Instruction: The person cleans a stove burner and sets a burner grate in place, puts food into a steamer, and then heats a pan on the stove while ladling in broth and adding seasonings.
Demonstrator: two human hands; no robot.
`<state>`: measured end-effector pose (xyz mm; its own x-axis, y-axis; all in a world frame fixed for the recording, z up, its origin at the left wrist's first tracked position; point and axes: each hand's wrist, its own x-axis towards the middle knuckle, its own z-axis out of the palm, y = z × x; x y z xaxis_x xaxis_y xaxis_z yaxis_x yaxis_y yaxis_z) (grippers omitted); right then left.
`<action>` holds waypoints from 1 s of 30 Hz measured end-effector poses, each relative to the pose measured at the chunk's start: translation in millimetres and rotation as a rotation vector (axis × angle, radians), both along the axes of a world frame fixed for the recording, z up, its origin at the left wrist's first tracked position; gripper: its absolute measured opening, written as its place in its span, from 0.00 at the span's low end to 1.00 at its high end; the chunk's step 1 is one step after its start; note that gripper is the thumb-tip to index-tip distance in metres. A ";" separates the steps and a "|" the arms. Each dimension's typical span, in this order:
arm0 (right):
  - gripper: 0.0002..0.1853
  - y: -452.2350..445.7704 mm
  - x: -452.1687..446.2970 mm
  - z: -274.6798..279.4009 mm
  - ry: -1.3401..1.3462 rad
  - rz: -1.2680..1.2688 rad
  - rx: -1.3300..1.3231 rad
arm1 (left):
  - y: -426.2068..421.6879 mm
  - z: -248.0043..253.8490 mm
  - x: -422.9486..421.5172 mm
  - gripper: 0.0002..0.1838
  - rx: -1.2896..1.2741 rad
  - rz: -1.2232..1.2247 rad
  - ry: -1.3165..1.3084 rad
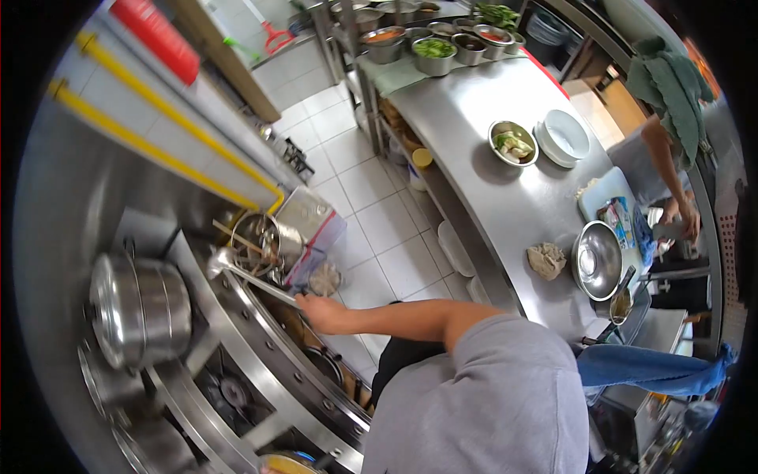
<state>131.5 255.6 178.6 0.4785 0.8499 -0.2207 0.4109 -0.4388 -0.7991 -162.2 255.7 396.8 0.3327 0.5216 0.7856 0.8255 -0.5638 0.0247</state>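
My right hand (322, 314) is closed around the handle of a long metal ladle (264, 286), with the arm stretched out to the left. The ladle's bowl (221, 261) is over the stove's edge, beside a steel pot (283, 239) that holds wooden sticks and other utensils. Below the hand runs the front rail of the steel stove (272, 359). Part of a pan with something yellow (288, 464) shows at the bottom edge. My left hand cannot be made out in the view.
Large lidded steel pots (146, 312) stand on the left. Across the tiled floor (371, 189), a steel counter (466, 150) carries a bowl of cut vegetables (513, 144), white bowls (563, 136), a steel bowl (598, 261) and a cloth (545, 261). A co-worker's hand (685, 215) is at right.
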 end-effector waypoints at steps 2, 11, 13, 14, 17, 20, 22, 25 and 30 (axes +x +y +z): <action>0.20 56.8 14.6 -23.7 0.022 -0.171 -0.042 | 4.7 -6.2 41.7 0.30 -0.216 -0.083 0.043; 0.21 223.1 79.1 -83.5 0.124 -0.060 -0.261 | 110.1 -158.0 169.2 0.23 -1.413 -0.384 -0.337; 0.14 235.1 94.3 -90.5 0.125 -0.123 -0.255 | 140.0 -203.5 202.2 0.22 -1.832 -0.273 -0.606; 0.14 234.0 104.1 -94.5 0.083 -0.061 -0.240 | 155.3 -228.1 219.1 0.22 -2.015 -0.275 -0.777; 0.14 230.9 113.4 -104.0 -0.004 0.060 -0.179 | 203.1 -290.4 257.1 0.21 -2.338 -0.309 -0.960; 0.12 196.1 128.1 -100.4 -0.114 0.042 0.032 | 221.6 -302.0 305.5 0.20 -2.335 -0.259 -0.866; 0.13 125.2 151.4 -65.8 0.097 0.020 0.164 | 249.9 -357.7 314.5 0.21 -2.358 -0.249 -0.617; 0.16 5.7 191.3 -75.9 0.228 -0.277 0.410 | 233.1 -344.9 335.0 0.24 -2.276 -0.167 -0.268; 0.16 -267.1 248.1 -52.0 0.142 -1.557 0.432 | 189.6 -345.9 364.1 0.22 -2.277 -0.290 -0.046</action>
<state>379.6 -11.5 126.5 0.8869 -0.4053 -0.2216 -0.2767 -0.0819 -0.9575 201.8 445.3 50.9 0.5424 0.2199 -0.8109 0.7359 0.3414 0.5848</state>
